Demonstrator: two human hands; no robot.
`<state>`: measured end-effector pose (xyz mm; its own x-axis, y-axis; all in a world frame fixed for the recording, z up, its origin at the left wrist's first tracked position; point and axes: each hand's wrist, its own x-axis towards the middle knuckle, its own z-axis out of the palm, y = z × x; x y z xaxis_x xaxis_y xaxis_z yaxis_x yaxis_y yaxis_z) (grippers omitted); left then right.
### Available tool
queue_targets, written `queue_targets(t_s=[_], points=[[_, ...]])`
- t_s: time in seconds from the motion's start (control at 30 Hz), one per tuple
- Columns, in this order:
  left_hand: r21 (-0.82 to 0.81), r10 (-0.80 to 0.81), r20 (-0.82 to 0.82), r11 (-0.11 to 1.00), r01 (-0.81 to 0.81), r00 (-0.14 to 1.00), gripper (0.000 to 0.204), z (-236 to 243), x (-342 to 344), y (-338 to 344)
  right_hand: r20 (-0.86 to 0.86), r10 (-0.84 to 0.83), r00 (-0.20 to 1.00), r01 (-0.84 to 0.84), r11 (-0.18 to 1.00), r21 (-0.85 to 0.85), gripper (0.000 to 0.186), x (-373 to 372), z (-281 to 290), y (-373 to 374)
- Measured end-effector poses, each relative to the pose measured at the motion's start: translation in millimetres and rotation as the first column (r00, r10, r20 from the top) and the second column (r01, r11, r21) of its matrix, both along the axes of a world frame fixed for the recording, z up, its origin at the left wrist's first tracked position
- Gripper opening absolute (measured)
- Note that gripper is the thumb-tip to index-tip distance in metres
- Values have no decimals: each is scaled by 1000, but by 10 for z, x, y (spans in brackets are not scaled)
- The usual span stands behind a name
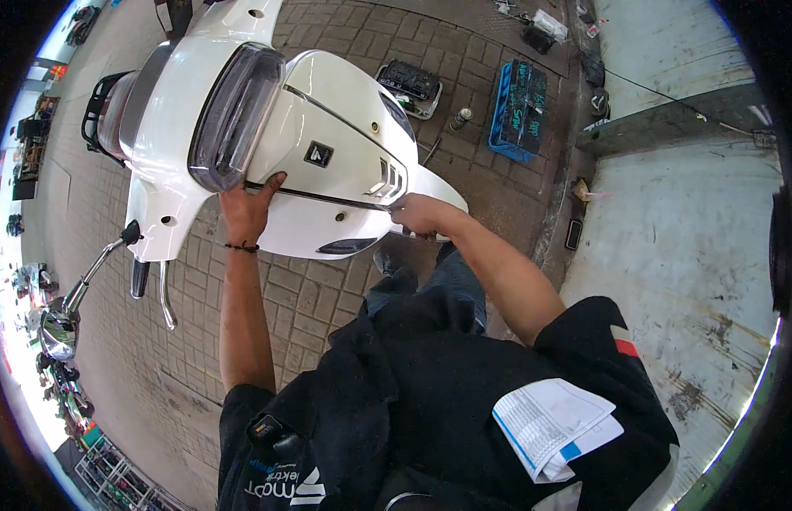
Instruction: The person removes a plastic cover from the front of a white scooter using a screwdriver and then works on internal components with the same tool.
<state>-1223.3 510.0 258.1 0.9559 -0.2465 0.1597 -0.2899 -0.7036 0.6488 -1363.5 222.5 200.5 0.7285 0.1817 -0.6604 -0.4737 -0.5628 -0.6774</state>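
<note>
1. Currently, left hand (245,213) is at the near side of the white front panel (285,136), just beside the headlight lens (236,115). Thumb is spread up onto the panel by the dark seam; the other fingers are partly hidden, so cannot tell whether they grip the edge or only press.
2. Right hand (430,215) is at the other end of the same seam, near the vents (387,180). Its fingers are curled in; whatever they may hold is hidden. Cannot tell if they pinch the panel edge or a small part.
3. Panel location: on the front of the white scooter (161,119), directly before the person, between headlight and front fender (440,189). Black square badge (318,154) sits mid-panel; a dark slim lamp (347,247) lies on the near flank.
4. Step in hand (judgement): working the panel's near seam from both ends. Seating or freeing it, cannot tell which.
5. Next move (judgement): calls for the left hand to steady the upper end while the right works its edge with even, light force. Risk: scratched paint or a strained clip.
6. Farther out, on the brick paving (285,311): tray with a black part (410,78), small bottle (461,117), and blue crate (503,128) with a dark slab on top, all beyond the scooter's front.
</note>
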Motion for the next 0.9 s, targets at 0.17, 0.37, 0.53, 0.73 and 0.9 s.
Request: queue_targets(t_s=[0.17, 0.37, 0.53, 0.73, 0.9], points=[[-106, 13, -27, 994, -16, 1000, 64, 146, -50, -203, 29, -126, 992, 128, 986, -106, 34, -180, -172, 244], [383, 1, 209, 920, -83, 978, 65, 213, -184, -215, 246, -607, 756, 610, 789, 72, 41, -643, -990, 1128], [321, 54, 105, 943, -85, 993, 58, 255, -353, -301, 136, -617, 775, 600, 786, 147, 47, -626, -879, 1040], [-305, -14, -159, 952, -35, 987, 54, 226, -950, -500, 174, -544, 821, 506, 834, 217, 59, -1442, -1096, 229], [-525, -171, -518, 837, -154, 838, 34, 214, -1672, -920, 392, -352, 850, 446, 876, -182, 87, -1806, -354, -295]])
